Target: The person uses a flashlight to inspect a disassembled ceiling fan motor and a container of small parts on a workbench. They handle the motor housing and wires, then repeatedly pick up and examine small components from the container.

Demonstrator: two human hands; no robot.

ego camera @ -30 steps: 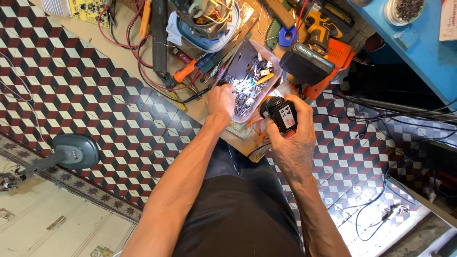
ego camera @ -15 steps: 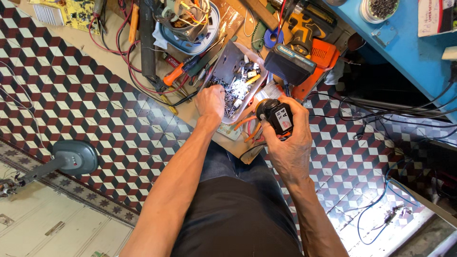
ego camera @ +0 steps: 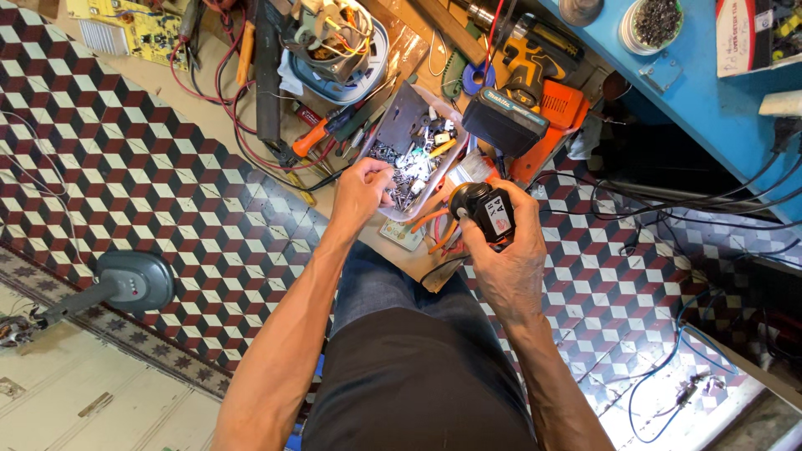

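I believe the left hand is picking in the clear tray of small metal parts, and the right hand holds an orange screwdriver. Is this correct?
Not quite. In the head view the left hand does pick in the clear tray of small metal parts, but the right hand holds a small black device with a label, not a screwdriver. An orange-handled screwdriver lies untouched on the bench.

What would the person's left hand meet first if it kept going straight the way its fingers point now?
The left hand points up into the clear tray; its fingers would probably meet first the small metal parts heaped there, though depth is hard to judge.
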